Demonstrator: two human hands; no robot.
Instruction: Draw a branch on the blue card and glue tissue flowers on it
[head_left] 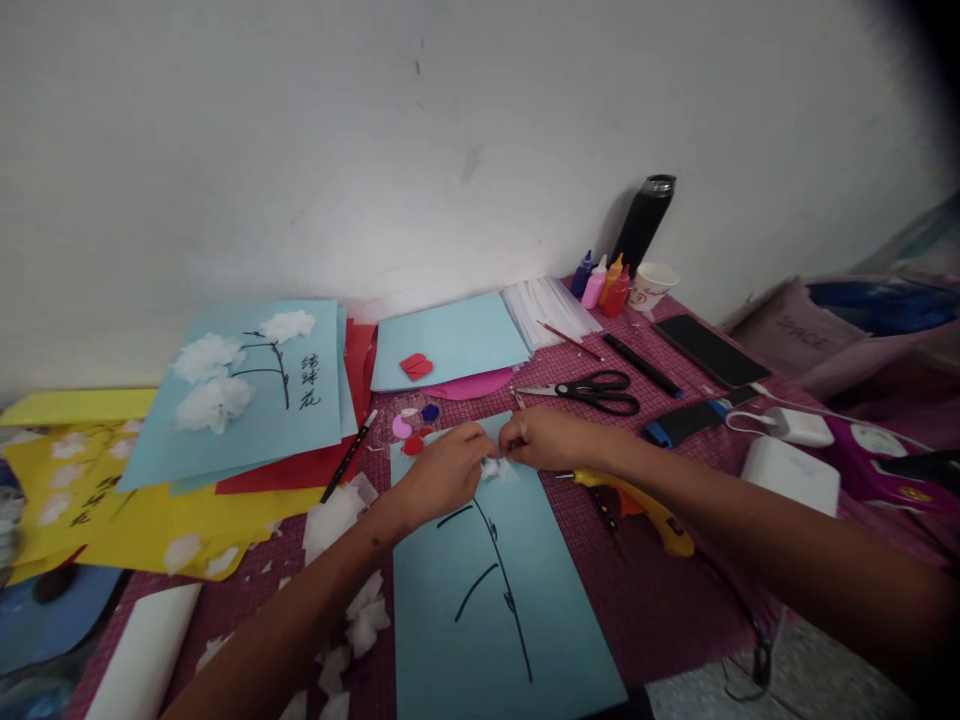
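A small piece of white tissue [500,469] is seen at the far end of a blue sheet [480,590], which is laid lengthwise toward the near edge of the table [697,610]. The tissue is touched at its left side by the left hand [489,450], whose fingers are bent and closed on it. The right hand [506,443] is held just beside it, with curled fingertips at the tissue's far side; whether the tissue is also pinched there cannot be told. Thus the tissue is placed low between the two sets of fingertips, partly covered by them. Black branch lines [504,580] are drawn on the sheet, from near the tissue toward the near edge. Black-handled scissors [592,390] are laid beyond the right hand, and a yellow glue gun [660,515] is partly crossed by the right forearm. Scraps of white tissue [367,612] are scattered to the left of the sheet. Toward the table's far left, a finished blue picture [300,430] with three white flowers is stacked over red and yellow paper. Near the far right corner, four small paint bottles [594,285], a black flask [643,225] and a paper cup [651,287] are grouped.
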